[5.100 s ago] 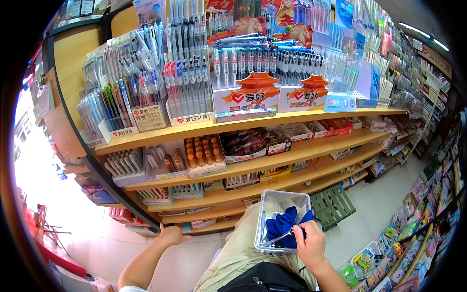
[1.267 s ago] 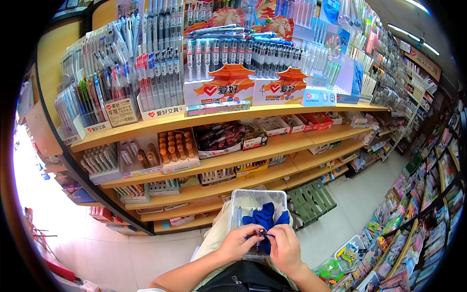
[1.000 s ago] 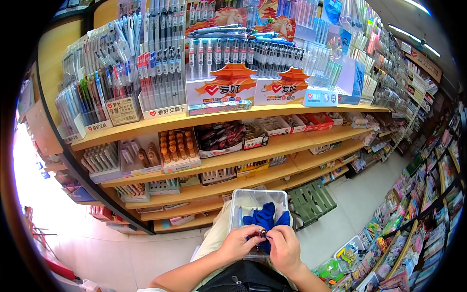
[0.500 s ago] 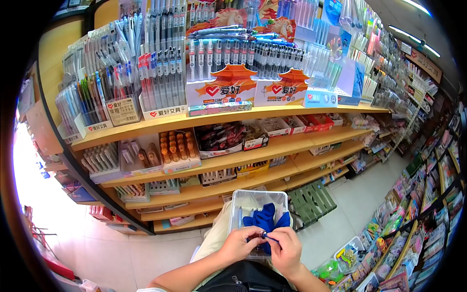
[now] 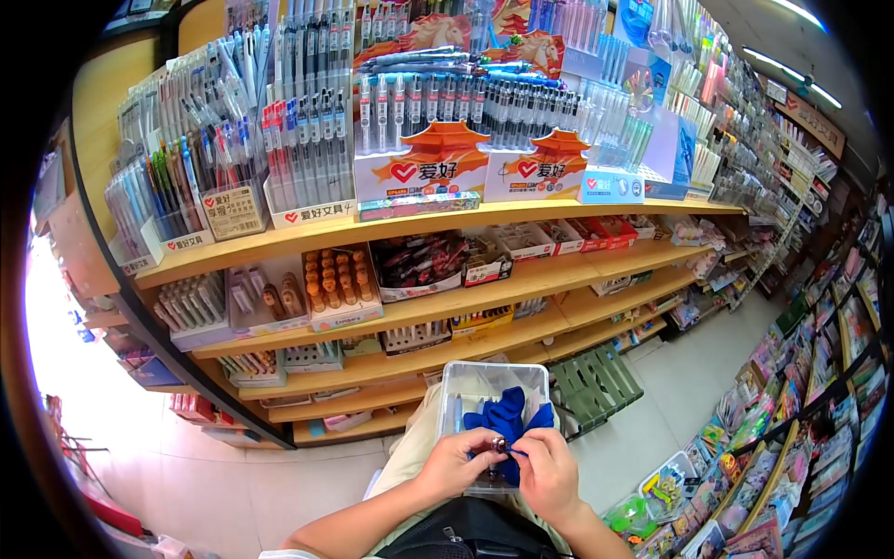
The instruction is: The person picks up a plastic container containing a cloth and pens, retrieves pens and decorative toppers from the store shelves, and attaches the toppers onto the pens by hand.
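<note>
The left hand (image 5: 453,465) gripped a small shiny object (image 5: 500,444) between thumb and fingers. The right hand (image 5: 548,475) was pinched closed beside it, its hold unclear. The object sat between both hands, above the blue cloth (image 5: 504,410) in the clear box (image 5: 447,387).

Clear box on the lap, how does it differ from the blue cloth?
The clear box is see-through; the blue cloth is opaque and vividly coloured. The box has straight walls, while the cloth lies bunched. The box is larger, with the cloth inside it. Both are near the left hand and right hand.
</note>
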`<state>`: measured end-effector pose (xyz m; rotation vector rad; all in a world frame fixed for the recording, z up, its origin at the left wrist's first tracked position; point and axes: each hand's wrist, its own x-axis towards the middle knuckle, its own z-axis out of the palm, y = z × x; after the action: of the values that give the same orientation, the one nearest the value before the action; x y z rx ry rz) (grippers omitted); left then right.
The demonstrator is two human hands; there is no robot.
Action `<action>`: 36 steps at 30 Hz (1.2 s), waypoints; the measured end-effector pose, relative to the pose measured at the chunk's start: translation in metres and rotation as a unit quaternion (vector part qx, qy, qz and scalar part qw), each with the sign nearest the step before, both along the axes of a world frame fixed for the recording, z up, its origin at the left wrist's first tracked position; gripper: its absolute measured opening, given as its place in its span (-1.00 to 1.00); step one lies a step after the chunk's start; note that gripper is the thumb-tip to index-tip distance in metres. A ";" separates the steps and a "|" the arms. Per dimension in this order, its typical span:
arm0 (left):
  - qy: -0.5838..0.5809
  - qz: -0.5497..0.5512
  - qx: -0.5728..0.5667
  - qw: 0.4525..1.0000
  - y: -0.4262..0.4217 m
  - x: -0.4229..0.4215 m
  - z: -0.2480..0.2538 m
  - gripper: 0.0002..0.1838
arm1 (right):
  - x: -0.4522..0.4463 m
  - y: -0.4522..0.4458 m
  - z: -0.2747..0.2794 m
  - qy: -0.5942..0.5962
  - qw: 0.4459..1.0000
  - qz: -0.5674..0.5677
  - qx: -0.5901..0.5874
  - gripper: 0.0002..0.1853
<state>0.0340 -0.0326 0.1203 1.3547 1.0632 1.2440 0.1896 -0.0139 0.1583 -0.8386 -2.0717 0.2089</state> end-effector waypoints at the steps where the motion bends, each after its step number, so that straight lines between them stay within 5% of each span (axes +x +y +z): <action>1: 0.001 0.000 0.005 1.000 0.000 0.000 0.000 -0.85 | -0.001 0.000 0.000 -0.009 1.000 -0.006 0.005 -0.76; 11: 0.078 0.017 0.041 0.996 0.000 0.001 -0.004 -0.87 | -0.006 -0.001 0.000 0.022 0.999 0.017 -0.018 -0.79; 16: 0.005 -0.002 -0.023 1.000 0.000 -0.001 0.003 -0.87 | -0.005 -0.003 0.009 0.110 0.992 0.011 -0.063 -0.84; 23: -0.061 -0.020 -0.024 0.998 0.003 -0.002 -0.008 -0.86 | 0.001 0.000 0.004 0.083 0.995 0.014 -0.057 -0.85; 36: 0.019 -0.005 -0.024 1.000 -0.001 -0.003 -0.004 -0.85 | -0.004 0.001 -0.005 -0.021 1.000 -0.016 0.006 -0.78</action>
<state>0.0314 -0.0339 0.1162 1.3516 1.1046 1.1816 0.1854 -0.0130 0.1531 -0.8748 -2.0952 0.1631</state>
